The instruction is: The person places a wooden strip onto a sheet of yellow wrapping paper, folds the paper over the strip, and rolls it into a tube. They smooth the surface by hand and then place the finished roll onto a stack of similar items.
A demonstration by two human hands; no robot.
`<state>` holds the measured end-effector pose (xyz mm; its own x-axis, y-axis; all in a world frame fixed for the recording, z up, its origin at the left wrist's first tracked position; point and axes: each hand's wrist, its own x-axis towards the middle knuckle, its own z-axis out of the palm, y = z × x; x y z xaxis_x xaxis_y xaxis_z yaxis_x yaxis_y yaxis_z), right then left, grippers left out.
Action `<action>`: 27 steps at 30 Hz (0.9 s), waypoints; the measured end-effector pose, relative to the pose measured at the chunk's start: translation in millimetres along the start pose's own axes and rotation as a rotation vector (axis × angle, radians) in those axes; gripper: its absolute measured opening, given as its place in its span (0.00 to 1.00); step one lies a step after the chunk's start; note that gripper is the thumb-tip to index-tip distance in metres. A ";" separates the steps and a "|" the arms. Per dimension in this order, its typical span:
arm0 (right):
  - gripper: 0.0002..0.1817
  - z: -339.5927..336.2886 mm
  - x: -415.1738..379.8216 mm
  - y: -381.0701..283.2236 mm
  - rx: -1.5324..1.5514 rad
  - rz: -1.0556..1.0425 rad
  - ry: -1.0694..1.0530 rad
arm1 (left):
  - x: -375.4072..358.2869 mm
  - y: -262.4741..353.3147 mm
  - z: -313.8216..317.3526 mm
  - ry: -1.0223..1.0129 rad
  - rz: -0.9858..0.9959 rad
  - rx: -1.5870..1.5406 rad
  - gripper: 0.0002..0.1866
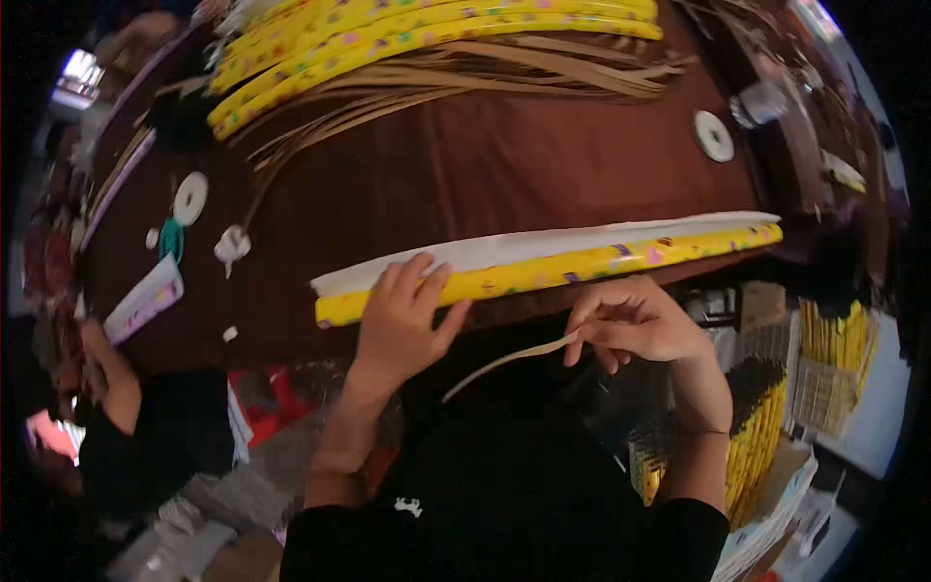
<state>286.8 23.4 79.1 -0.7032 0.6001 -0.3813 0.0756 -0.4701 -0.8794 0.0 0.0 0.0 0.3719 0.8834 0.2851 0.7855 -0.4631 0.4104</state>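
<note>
In the head view, a long yellow patterned roll of wrapping paper lies across the table's near edge, a white flap of its paper standing loose along the far side. My left hand rests on the roll near its left end, fingers spread over it and the flap. To the near side of the roll, my right hand is closed, pinching a thin tan strip between thumb and fingers. The strip's free end hangs down to the left, in front of my black shirt.
Several yellow rolls and loose brown strips lie at the table's far side. White tape rolls stand left and right, near green-handled scissors. Another person's arm is at left. A bin of yellow rolls stands lower right.
</note>
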 end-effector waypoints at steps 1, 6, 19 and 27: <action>0.07 -4.3 4.4 -10.7 -0.008 0.023 -0.070 | 4.7 19.3 -2.5 0.010 0.005 -0.021 0.22; 0.14 14.1 133.5 -47.1 -0.060 0.215 -0.316 | -6.1 -14.3 -6.9 0.043 -0.031 -0.041 0.22; 0.07 5.2 176.1 -36.1 0.066 0.387 -0.406 | -8.9 -21.3 -28.2 0.096 -0.174 -0.432 0.19; 0.09 14.3 176.1 -30.4 -0.116 0.415 -0.450 | -49.9 -15.0 -70.6 0.270 -0.692 -0.949 0.16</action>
<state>150.5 134.1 42.7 -0.8259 0.0393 -0.5624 0.4647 -0.5174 -0.7186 -65.2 -42.1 40.8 -0.1887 0.9744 -0.1219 0.0585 0.1351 0.9891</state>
